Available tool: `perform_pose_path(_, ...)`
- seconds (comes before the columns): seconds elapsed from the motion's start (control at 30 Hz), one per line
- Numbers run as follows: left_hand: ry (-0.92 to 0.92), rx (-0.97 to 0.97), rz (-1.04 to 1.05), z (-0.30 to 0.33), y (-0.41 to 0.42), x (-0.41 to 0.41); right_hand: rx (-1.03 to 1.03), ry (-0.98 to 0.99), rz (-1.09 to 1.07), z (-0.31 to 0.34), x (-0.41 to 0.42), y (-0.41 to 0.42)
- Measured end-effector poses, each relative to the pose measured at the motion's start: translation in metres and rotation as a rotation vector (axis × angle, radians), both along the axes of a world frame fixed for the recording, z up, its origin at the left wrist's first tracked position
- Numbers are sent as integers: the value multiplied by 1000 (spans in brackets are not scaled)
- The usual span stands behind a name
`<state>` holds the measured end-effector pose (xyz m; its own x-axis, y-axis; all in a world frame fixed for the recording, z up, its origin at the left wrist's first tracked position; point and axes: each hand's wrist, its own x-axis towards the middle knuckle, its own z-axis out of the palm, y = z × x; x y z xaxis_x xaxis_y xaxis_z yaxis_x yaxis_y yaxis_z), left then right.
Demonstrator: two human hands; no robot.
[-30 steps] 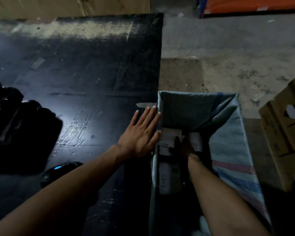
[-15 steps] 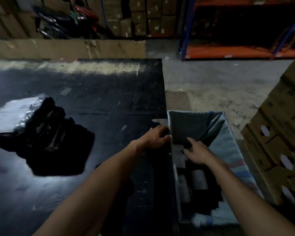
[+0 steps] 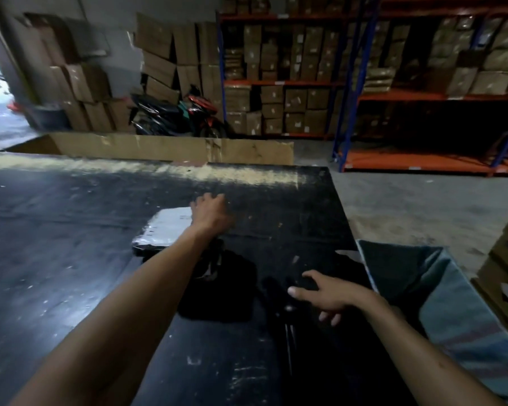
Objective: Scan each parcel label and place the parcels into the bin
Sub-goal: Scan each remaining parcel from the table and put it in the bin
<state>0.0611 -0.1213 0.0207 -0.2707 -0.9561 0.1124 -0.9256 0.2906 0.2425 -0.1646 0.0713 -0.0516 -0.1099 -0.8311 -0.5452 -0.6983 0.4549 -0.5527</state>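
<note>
Stacked cartons line the shelving behind a scuffed black table (image 3: 71, 230), where the left hand (image 3: 210, 210) curls onto a silver-wrapped parcel (image 3: 165, 227) to fetch it, the right hand (image 3: 326, 294) hovering loose-fingered, empty, beside the woven bin (image 3: 452, 303).

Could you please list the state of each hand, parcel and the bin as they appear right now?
Left hand: stretched out, resting on the parcel's far edge.
Right hand: open, empty, above the table.
Silver-wrapped parcel: lying flat on the black table.
Black parcel: lying untouched.
Bin: open-topped; contents not visible.
</note>
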Motion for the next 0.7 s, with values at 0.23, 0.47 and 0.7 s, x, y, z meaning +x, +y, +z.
perform_pose_path(0.23, 122, 369, 201, -10, -28, 127, 100, 12, -54, -25, 65, 17)
perform_pose_path(0.47, 373, 454, 38, -21, -41, 152, -108, -115, -365, -50, 85, 31)
perform_pose_path(0.7, 656, 324, -12, -20, -31, 143, -338, -516, -658, -31, 94, 25)
